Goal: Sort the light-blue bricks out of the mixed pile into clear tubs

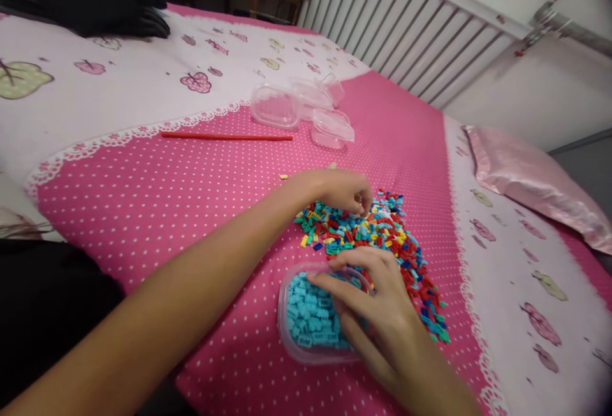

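Observation:
A mixed pile of small plastic building bricks [396, 231] in red, blue, green, yellow and other colours is spread on the pink dotted bedcover. Over its far left part is my left hand [345, 190], its fingers curled down in a pinch; whatever lies between the fingertips is hidden. A clear plastic container [285, 333] on the near side of the pile is filled with light blue bricks [310, 314]. My right hand [382, 298] reaches over the container's right side, fingers apart and bent, with no brick visible in it. It covers part of the container.
Several clear plastic containers [277, 107] lie farther back, near a thin red stick [227, 137]. One loose yellow brick [284, 177] lies left of the pile. A pink pillow [540, 183] is at right, a dark garment [81, 2] far left, and a metal bed rail [411, 27] behind.

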Available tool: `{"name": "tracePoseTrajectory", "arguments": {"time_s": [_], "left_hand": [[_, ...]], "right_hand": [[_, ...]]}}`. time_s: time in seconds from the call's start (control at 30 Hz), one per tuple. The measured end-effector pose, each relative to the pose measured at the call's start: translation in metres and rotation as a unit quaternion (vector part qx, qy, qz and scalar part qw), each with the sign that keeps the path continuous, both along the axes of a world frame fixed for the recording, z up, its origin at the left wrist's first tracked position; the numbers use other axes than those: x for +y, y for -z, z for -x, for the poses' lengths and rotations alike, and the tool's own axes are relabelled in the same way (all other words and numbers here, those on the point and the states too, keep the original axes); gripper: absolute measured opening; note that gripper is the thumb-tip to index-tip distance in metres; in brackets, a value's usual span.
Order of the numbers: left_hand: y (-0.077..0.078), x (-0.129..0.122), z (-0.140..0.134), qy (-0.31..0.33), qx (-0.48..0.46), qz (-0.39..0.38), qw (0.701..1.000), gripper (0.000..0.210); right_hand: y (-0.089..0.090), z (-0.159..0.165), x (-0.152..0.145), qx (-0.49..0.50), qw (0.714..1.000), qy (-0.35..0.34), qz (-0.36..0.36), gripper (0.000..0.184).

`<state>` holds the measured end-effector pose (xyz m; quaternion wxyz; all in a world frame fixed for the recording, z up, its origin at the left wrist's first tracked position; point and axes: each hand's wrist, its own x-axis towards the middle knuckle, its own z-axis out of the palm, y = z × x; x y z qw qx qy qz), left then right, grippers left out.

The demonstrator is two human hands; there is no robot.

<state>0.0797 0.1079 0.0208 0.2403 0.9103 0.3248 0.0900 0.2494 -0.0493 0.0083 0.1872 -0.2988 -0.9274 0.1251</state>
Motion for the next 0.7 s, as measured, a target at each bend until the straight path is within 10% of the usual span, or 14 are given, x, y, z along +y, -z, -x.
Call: {"name": "tracePoseTrajectory", "arguments": {"time_s": [0.3,0.7], "left_hand": [[0.009,0.004,-0.002,-0.056,-0.057,-0.096,0.992,0.021],[0.01,0.003,-0.005,-0.014,-0.007,-0.066,0.998,0.017]], "right_hand": [[-0.012,-0.045,0.042,0.215,0.952,0.187,-0.112,0.021],[0.042,-0.059,0.09,0.054,0.967,0.233,-0.084,0.028]]}}
